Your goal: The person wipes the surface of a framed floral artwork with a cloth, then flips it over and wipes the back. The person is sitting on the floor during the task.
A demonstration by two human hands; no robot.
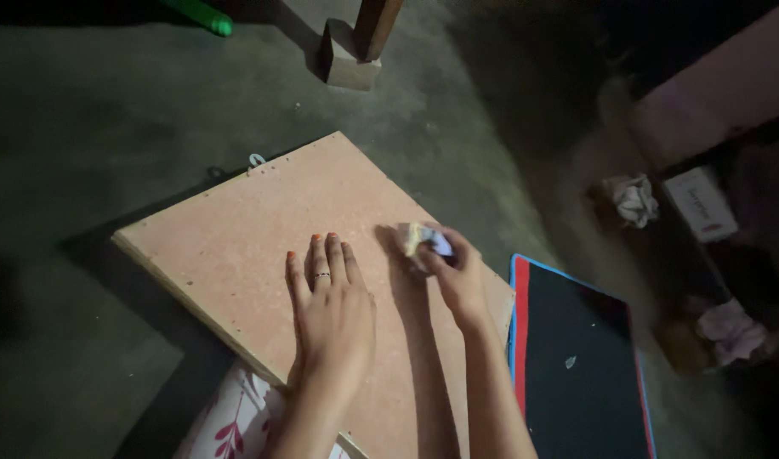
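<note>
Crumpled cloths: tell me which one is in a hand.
The small pale crumpled cloth pinched in the right hand on the pinkish board. The other two crumpled cloths lie untouched off to the right.

A person's left hand [330, 310] lies flat, fingers spread, on a pale pink board [236, 246] resting on the concrete floor [109, 110], while the right hand [457, 276] presses a crumpled cloth [423, 240] against the board's right side. A dark slate with a red-and-blue frame [577, 357] lies to the right.
</note>
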